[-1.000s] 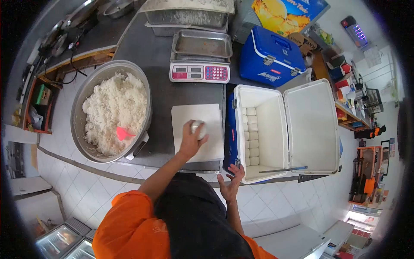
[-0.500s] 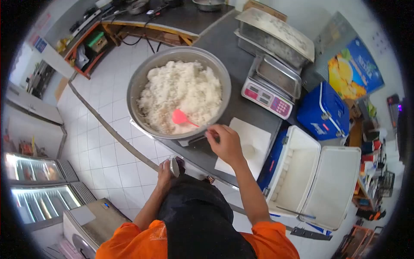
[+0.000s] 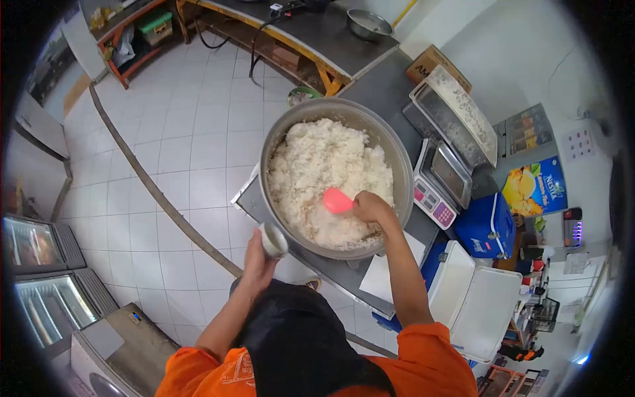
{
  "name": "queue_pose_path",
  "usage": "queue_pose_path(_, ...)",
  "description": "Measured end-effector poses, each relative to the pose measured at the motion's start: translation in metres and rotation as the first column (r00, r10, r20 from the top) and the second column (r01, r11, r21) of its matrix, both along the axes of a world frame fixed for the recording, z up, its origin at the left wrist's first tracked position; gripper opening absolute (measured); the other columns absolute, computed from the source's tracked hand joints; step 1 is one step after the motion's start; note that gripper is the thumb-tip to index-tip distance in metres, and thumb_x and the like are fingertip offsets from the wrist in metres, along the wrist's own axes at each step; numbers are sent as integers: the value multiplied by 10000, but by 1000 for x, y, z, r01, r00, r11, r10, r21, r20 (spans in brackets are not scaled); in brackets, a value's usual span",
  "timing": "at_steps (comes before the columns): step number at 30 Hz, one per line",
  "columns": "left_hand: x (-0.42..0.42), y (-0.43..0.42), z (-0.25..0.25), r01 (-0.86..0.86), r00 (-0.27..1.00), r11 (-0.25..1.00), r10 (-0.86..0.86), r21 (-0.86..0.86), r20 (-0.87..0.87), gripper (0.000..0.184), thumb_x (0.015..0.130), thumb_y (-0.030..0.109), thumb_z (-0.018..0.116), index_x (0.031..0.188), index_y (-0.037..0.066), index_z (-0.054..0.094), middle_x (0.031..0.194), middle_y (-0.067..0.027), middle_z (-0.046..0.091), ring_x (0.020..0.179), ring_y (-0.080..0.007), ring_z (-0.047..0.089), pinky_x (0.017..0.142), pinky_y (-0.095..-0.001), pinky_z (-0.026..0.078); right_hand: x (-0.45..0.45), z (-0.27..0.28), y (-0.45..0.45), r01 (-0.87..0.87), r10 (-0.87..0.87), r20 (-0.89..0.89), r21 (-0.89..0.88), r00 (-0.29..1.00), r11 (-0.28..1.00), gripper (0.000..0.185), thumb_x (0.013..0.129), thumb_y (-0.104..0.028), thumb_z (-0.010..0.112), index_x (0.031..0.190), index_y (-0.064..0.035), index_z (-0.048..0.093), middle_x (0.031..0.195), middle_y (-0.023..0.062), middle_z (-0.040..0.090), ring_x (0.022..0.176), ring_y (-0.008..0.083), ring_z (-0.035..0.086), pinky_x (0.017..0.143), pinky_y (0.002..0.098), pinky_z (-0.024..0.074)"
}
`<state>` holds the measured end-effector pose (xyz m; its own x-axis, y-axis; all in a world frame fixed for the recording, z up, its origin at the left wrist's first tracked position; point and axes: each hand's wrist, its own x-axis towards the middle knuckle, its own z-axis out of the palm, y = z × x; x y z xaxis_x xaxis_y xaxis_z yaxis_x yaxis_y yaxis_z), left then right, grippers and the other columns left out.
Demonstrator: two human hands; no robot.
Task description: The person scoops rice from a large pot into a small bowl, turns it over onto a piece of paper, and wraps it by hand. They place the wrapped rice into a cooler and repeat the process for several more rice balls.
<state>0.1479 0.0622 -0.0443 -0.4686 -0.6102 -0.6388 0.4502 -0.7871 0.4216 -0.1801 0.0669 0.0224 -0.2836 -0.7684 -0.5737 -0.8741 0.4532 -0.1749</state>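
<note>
A wide metal pot (image 3: 274,132) full of cooked white rice (image 3: 331,155) stands on the dark counter in front of me. My right hand (image 3: 371,207) is over the near right part of the rice, its fingers closed round the handle of a pink rice paddle (image 3: 337,200). The paddle's head rests on or just above the rice; I cannot tell which. My left hand (image 3: 258,259) grips a small light-coloured cup (image 3: 274,241) beside the pot's near left rim. The cup is tilted, and its contents are not clear.
Right of the pot are a digital scale (image 3: 433,202) with a metal tray, and a rice-flecked metal container (image 3: 456,109). Nearer lies a white board or sheet (image 3: 383,278). An open cooler (image 3: 452,281) and a blue cooler box (image 3: 486,228) stand further right.
My right hand has moved from beside the pot onto the paddle handle and taken hold of it. My left hand has raised the cup towards the pot. The view has shifted.
</note>
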Motion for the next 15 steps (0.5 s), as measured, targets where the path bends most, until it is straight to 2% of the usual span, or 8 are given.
queue_pose_path(1,-5,-7,2,19,999,1000,-19,-1,-32,484,1060,482,329,1318,106,492,1207,-58,588,1082,-194,573,886,-389,477,6,4,-8,2,-2,-10,9,1000,1000,272,804,-157,605,957,53,686,775,273,687,747,354,704,690,442,551)
queue_pose_path(3,-18,-17,12,45,995,999,-45,-1,-93,481,1051,490,343,1333,129,489,1233,-58,575,1106,-189,559,921,-392,460,18,11,-23,-42,-45,-318,-260,947,965,385,851,-149,588,1175,57,601,807,272,686,738,365,697,676,458,544)
queue_pose_path(4,-21,-20,27,53,994,999,-51,9,-100,481,1051,490,343,1333,129,489,1233,-58,575,1106,-189,559,921,-392,460,22,7,-32,-36,-49,-324,-250,945,967,385,851,-149,588,1175,57,601,807,272,686,738,365,697,676,458,544)
queue_pose_path(6,-26,-26,50,67,996,990,-74,127,53,462,1035,495,377,1307,140,497,1218,-63,576,1105,-198,557,924,-419,453,27,-2,-55,-311,146,-472,-292,869,904,383,910,-96,502,1241,93,537,771,204,691,730,364,700,631,456,550)
queue_pose_path(8,-29,-26,37,35,995,987,-49,154,88,469,1017,514,410,1299,147,489,1257,-58,550,1103,-215,558,923,-437,450,38,-9,-65,-362,215,-485,-231,848,903,351,912,-87,485,1210,85,552,756,194,689,720,350,700,614,456,545)
queue_pose_path(10,-27,-28,30,94,985,989,-109,113,131,625,984,474,541,1388,95,253,1302,-117,468,1111,-247,555,858,-480,498,49,-15,-66,-413,286,-490,-174,824,894,322,915,-78,468,1179,77,568,741,184,686,709,336,700,597,456,539)
queue_pose_path(12,-29,-28,25,75,985,992,-89,97,146,675,966,451,588,1397,88,214,1302,-137,450,1123,-257,546,866,-477,500,62,-24,-52,-433,354,-397,-128,847,892,297,900,-90,488,1138,64,576,736,195,682,696,345,694,592,463,535)
queue_pose_path(15,-34,-26,21,21,988,999,-28,41,154,748,947,416,646,1403,59,173,1297,-162,431,1148,-258,525,894,-451,496,84,-18,-36,-381,341,-283,-101,896,919,315,910,-108,469,1162,46,577,747,211,677,708,376,688,618,498,528)
